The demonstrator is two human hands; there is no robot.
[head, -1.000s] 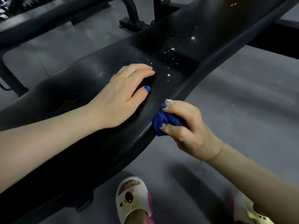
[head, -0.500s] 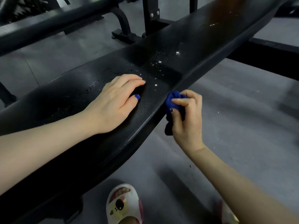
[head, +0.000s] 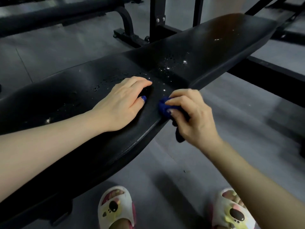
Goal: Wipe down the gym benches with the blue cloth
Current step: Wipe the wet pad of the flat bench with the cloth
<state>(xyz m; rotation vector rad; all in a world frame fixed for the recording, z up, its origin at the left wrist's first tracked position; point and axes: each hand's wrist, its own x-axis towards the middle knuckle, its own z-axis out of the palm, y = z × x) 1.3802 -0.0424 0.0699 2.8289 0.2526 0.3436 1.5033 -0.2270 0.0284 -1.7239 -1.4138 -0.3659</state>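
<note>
Seen from a camera worn on the person's head, two white cartoon slippers (head: 116,210) stand on the grey floor (head: 239,113) at 6 o'clock, both cut off by the lower edge. Just beyond them a long black padded bench (head: 214,52) runs from 8 o'clock up toward 1 o'clock. At centre, the left hand (head: 122,103) rests flat on the pad, fingers straight, holding nothing. Beside it at 3 o'clock, the right hand (head: 191,113) has its grip closed around the bunched blue cloth (head: 165,107), pressing it against the bench's near edge; a dark tail of cloth hangs below the hand. Water droplets (head: 166,66) speckle the pad just past the fingertips, toward 12 o'clock, with more at the far end.

Likely risks: the cloth is wadded so small that a stroke may smear droplets instead of lifting them, and the wet vinyl could let the bracing palm slide. The far droplets may call for a long lean.

How much cloth sits inside the fist cannot be told. A second bench (head: 57,15) at 10 o'clock and metal frame uprights (head: 157,19) at 12 o'clock are dim and cropped.
</note>
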